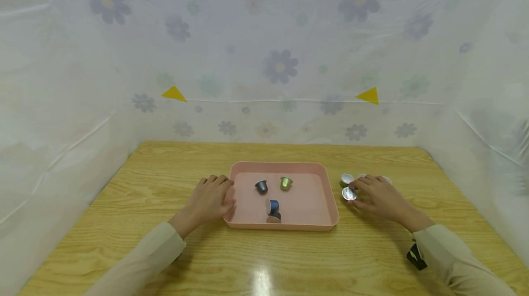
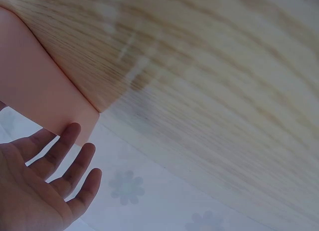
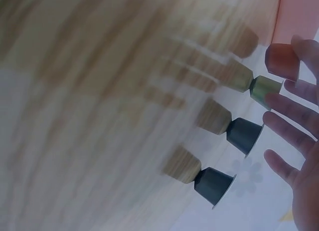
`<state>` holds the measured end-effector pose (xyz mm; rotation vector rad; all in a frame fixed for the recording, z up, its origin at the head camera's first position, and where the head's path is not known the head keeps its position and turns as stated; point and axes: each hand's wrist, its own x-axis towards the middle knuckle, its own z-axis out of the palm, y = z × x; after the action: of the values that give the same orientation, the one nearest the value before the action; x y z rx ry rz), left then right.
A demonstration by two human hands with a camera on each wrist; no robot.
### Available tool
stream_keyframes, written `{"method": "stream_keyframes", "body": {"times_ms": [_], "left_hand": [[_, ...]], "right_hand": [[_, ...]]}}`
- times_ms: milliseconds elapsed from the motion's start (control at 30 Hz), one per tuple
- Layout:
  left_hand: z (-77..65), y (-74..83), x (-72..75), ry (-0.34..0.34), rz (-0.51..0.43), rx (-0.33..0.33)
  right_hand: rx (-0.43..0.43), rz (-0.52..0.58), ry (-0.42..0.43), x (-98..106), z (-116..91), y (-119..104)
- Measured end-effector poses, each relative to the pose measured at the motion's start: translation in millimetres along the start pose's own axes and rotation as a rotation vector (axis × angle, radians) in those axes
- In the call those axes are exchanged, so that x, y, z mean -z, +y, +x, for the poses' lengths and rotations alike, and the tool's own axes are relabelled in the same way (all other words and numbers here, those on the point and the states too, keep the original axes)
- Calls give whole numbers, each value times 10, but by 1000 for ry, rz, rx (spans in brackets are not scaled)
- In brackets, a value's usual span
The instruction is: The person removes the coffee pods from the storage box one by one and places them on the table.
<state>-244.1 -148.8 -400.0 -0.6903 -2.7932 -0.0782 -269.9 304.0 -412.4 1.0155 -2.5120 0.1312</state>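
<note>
My right hand pinches an orange coffee capsule between thumb and index finger, its silver lid facing up in the head view. In the right wrist view, it hangs above the table beside a green capsule and two dark green capsules, which stand lid up. My left hand rests at the left rim of a pink tray, fingers loosely bent, one fingertip against its wall. Inside the tray lie a dark grey capsule, a light green one, a blue one and another dark one.
The wooden table carries the tray at its middle, with the upright capsules to the tray's right. White flowered sheeting encloses the back and both sides. Yellow triangles mark the back sheet.
</note>
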Motion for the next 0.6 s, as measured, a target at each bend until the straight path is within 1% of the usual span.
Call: {"method": "stream_keyframes", "body": {"times_ms": [333,600], "left_hand": [[-3,-2,2,7,6,-3],[-1,-1,5,-2,11,0]], "right_hand": [[-2,-2,-14,-17,-14,1],[-10,-5,-19,-10,-17,4]]}}
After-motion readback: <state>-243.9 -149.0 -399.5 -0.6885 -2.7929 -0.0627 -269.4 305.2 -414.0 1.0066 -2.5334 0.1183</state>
